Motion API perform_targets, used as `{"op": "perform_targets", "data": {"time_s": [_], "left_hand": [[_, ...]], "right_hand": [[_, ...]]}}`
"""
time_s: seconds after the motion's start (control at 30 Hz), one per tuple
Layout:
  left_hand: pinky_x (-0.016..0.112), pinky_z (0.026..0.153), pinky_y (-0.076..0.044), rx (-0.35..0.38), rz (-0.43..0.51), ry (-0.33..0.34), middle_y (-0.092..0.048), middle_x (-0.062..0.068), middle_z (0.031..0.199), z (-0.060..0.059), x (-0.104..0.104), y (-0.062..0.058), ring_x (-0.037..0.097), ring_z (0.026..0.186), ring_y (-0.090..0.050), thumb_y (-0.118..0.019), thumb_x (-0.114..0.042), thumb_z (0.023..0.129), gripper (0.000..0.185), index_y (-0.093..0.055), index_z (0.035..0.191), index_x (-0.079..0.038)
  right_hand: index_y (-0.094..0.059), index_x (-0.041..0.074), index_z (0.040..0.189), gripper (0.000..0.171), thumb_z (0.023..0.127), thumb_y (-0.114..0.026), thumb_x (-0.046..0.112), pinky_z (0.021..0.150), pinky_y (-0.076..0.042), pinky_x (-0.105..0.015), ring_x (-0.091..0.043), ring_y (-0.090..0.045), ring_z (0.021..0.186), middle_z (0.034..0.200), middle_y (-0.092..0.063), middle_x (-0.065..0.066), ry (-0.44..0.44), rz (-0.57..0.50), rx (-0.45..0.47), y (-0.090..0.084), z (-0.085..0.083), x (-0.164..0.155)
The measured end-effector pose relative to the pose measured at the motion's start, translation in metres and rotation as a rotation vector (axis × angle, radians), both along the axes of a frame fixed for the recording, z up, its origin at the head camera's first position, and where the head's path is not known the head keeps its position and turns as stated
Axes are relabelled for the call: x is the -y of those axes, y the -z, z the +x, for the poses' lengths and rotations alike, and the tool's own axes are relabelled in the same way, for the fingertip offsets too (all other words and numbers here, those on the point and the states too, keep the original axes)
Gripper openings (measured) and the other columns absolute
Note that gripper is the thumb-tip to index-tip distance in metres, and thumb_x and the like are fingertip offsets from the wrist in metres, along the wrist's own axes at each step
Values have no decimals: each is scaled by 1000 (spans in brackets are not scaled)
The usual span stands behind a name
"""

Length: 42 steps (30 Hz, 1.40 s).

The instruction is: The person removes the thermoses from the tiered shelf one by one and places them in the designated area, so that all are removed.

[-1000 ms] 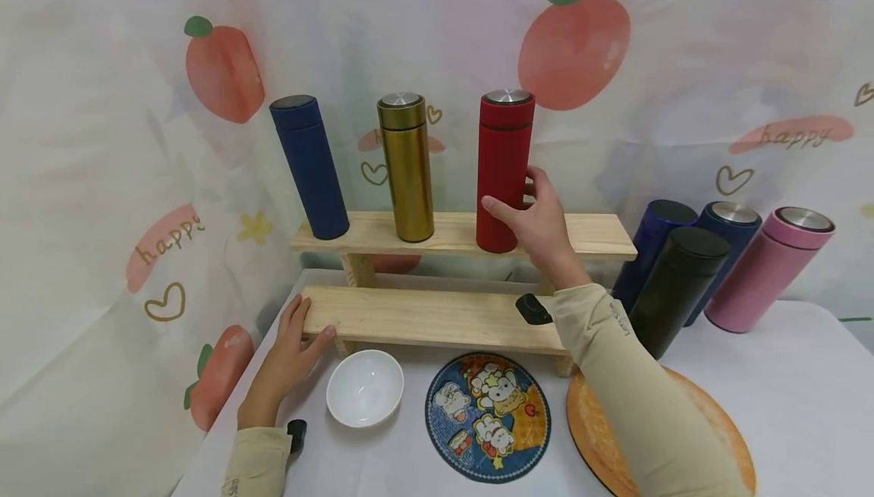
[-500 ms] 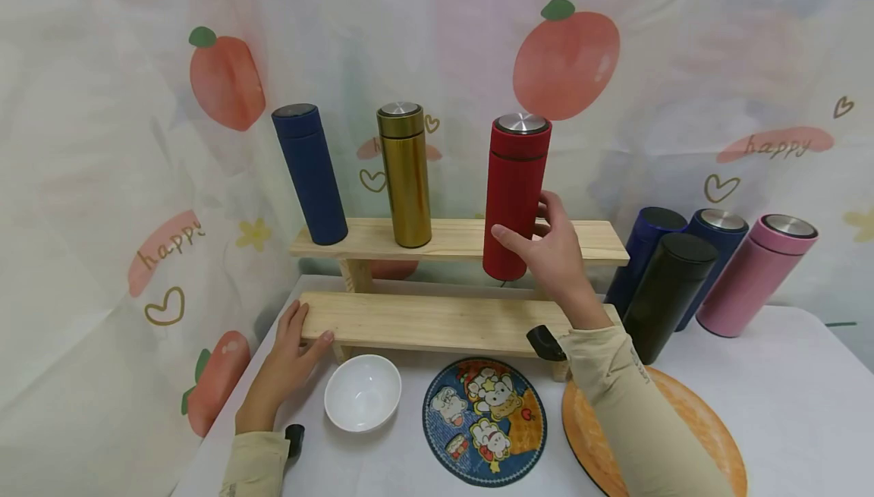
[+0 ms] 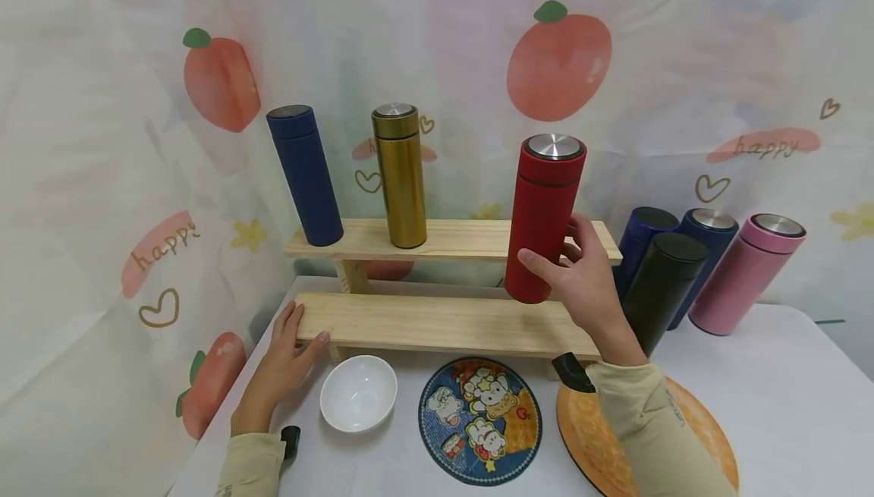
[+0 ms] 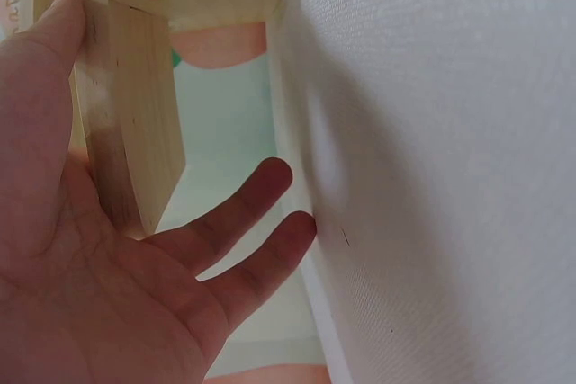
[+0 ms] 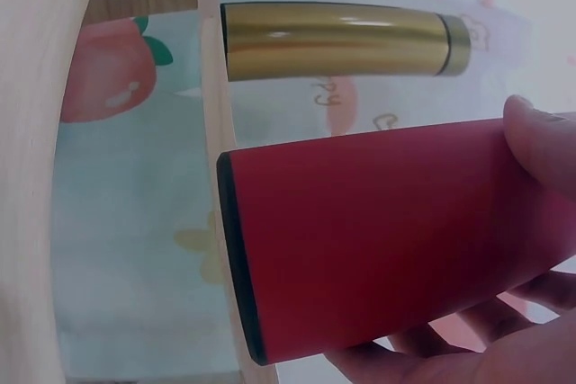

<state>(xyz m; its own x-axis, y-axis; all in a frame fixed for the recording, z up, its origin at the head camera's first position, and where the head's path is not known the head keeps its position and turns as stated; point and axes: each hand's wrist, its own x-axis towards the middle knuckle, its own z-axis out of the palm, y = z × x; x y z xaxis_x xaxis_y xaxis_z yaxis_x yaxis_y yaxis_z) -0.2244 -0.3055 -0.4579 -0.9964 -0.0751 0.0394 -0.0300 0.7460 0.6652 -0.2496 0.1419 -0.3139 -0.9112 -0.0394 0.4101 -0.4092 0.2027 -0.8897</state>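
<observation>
Right hand [image 3: 590, 281] holds the red bottle [image 3: 546, 212], with thumb and fingers curved around it, in front of the top of the wooden stand [image 3: 437, 322]. Left hand [image 3: 280, 357] (its fingers are loosely extended) rests on the stand's lower left end. Gold bottle [image 3: 401, 182] is on the stand's top.

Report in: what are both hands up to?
Right hand gripping red bottle, held in front of upper board. Left hand touching left end of lower board. Nothing visibly blocking bottle.

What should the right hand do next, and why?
Probably lower the red bottle gently: the right hand holds it in front of the upper shelf, resting on neither that nor the lower shelf.
</observation>
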Motion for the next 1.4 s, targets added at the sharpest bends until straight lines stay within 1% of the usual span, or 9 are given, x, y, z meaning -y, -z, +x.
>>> {"op": "perform_targets", "data": {"time_s": [0.13,0.2,0.27,0.5,0.7,0.8,0.9,1.1,1.4], "left_hand": [[70,121,-22,4,0,-1,7,18,178,0,0,0,52,159,-11,-56,-62,106,100,-7,171,-4],[71,120,-22,6,0,-1,7,18,178,0,0,1,52,159,-11,-56,-62,106,100,-7,172,-5],[71,120,-23,6,-2,-3,7,18,178,0,0,2,52,159,-12,-56,-63,106,100,-7,172,-5],[70,121,-22,5,1,8,7,17,178,-1,-1,1,51,159,-13,-55,-63,106,101,-6,172,-5],[70,122,-21,2,5,13,7,16,178,-1,-1,0,51,159,-14,-55,-63,106,100,-6,172,-5],[70,121,-21,2,11,10,7,16,178,0,0,1,52,159,-13,-55,-63,106,100,-6,172,-5],[70,121,-21,2,12,8,7,16,178,0,1,2,52,159,-14,-55,-63,106,100,-6,172,-5],[71,121,-21,-9,4,16,7,17,178,-3,2,1,53,159,-14,-55,-63,106,101,-7,171,-4],[71,121,-22,30,-6,1,8,17,178,-1,0,1,52,159,-12,-55,-66,105,104,-5,172,-5]], "right_hand": [[-36,8,162,74,101,-75,17,100,-56,-36,-36,-57,133,151,-52,-14,33,7,-15,6,7,-10],[-36,10,163,74,101,-75,17,94,-56,-25,-35,-58,132,150,-52,-13,49,5,-19,8,11,-14],[-35,11,163,74,102,-75,18,91,-55,-21,-34,-58,132,150,-52,-12,62,6,-18,10,14,-19],[-33,11,164,76,102,-75,19,95,-53,-21,-30,-58,131,150,-53,-11,136,76,-4,14,23,-37],[-33,11,164,77,101,-76,19,89,-50,-13,-33,-55,132,151,-53,-13,164,122,6,19,27,-53],[-33,12,164,77,101,-76,19,87,-50,-11,-29,-55,130,151,-52,-13,173,131,8,19,27,-59],[-34,11,164,76,101,-76,20,87,-50,-11,-21,-56,126,150,-52,-13,190,148,7,19,28,-65],[-37,12,162,73,101,-77,21,87,-50,-11,-7,-57,118,143,-54,-7,227,150,1,20,33,-81],[-35,17,164,74,102,-75,17,85,-50,-11,-9,-54,118,145,-50,-7,256,125,13,24,41,-105]]}}
